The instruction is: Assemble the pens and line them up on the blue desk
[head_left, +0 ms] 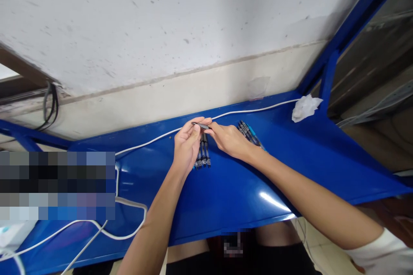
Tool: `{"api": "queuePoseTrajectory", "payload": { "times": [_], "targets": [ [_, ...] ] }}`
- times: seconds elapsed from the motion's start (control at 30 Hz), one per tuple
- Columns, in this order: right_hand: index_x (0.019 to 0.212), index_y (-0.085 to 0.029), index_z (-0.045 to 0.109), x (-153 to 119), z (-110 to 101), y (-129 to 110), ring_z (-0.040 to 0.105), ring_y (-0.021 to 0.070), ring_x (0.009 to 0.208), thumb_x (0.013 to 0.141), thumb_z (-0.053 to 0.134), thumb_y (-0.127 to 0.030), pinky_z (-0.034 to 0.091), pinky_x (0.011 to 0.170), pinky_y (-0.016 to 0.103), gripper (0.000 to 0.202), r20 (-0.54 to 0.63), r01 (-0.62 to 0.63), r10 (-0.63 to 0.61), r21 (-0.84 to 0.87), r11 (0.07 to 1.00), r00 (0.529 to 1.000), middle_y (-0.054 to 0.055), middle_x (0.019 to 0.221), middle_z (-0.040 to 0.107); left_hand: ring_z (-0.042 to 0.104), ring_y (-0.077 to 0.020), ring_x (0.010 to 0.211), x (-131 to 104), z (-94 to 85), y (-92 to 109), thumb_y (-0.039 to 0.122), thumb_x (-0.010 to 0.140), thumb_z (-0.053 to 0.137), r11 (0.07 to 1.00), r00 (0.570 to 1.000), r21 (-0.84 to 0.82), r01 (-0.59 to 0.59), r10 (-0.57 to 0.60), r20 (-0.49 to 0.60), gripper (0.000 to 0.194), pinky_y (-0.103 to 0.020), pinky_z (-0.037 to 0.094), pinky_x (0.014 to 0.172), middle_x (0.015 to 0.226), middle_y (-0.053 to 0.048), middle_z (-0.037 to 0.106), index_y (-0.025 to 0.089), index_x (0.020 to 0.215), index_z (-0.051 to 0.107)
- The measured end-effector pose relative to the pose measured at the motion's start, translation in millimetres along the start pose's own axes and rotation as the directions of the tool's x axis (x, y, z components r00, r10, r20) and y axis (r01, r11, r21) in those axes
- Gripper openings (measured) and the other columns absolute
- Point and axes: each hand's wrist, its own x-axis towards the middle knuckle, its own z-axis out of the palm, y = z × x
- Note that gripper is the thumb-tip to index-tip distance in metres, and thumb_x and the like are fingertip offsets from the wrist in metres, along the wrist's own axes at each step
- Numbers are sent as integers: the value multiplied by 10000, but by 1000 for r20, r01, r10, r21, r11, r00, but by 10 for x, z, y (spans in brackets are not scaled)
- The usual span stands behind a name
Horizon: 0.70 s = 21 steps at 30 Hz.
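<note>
Both hands meet over the middle of the blue table, holding one dark pen (202, 126) between them. My left hand (188, 141) pinches the pen's left end with thumb and fingers. At its other end, the fingers of my right hand (226, 137) are closed round it, hiding that part. Just below the hands lies a row of several dark pens (203, 154) side by side, partly covered by my left hand. A second group of pens (247, 131), one of them bright blue, lies behind my right wrist.
A white cable (151, 141) runs along the table's back edge to a crumpled white plastic bag (306, 108) at the right. More white cable (142, 219) loops over the left side. Blue frame posts (329, 71) rise at the right, and a pale wall (180, 30) stands behind.
</note>
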Motion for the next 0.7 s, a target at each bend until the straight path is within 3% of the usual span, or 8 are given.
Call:
{"api": "queuePoseTrajectory", "payload": {
  "times": [0.17, 0.33, 0.4, 0.53, 0.6, 0.7],
  "targets": [
    [1335, -154, 592, 2, 31, -22, 774, 239, 890, 1188, 329, -433, 462, 663, 298, 410, 4, 14, -14, 29, 999, 1000, 159, 1150, 807, 782, -265, 1083, 14, -47, -37, 387, 874, 880, 999, 992, 25, -37, 40, -122, 222, -423, 604, 1030, 1059, -95, 834, 199, 961, 799],
    [1153, -155, 638, 8, 25, -27, 719, 202, 751, 1190, 268, -486, 342, 598, 296, 498, 41, 28, -26, -39, 999, 999, 119, 971, 800, 737, -138, 766, 18, -77, -81, 340, 788, 957, 998, 966, 34, -56, 63, -251, 285, -276, 593, 833, 773, -3, 755, 184, 793, 719],
    [1113, -157, 636, 8, 10, -15, 702, 200, 724, 1190, 239, -497, 310, 589, 305, 528, 48, 24, -21, -58, 998, 999, 108, 925, 787, 735, -131, 810, 14, -68, -74, 352, 777, 967, 999, 974, 7, -42, 43, -221, 302, -254, 581, 817, 853, -3, 769, 201, 908, 740],
    [1206, -158, 613, 13, -29, 20, 709, 211, 762, 1190, 225, -498, 319, 604, 309, 516, 9, 8, -8, -58, 998, 1000, 123, 978, 794, 732, -233, 1186, 10, -46, -42, 346, 850, 912, 999, 998, -51, 2, -5, -59, 397, -356, 562, 1044, 1258, -109, 792, 219, 1202, 779],
    [1219, -164, 607, 16, -44, 22, 711, 211, 776, 1191, 226, -494, 323, 612, 306, 505, 0, 6, -6, -58, 998, 1000, 120, 988, 796, 749, -244, 1151, 14, -51, -47, 325, 858, 904, 999, 997, -32, 4, -7, -83, 312, -378, 553, 1062, 1171, -113, 818, 200, 1126, 806],
    [1167, -167, 612, 16, -65, -6, 704, 208, 758, 1193, 237, -471, 316, 614, 312, 484, 29, 19, -17, -67, 998, 999, 107, 961, 786, 763, -191, 952, 25, -74, -68, 321, 842, 916, 1000, 985, -6, -7, 5, -170, 209, -328, 575, 951, 961, -67, 813, 187, 956, 803]
  ]
}}
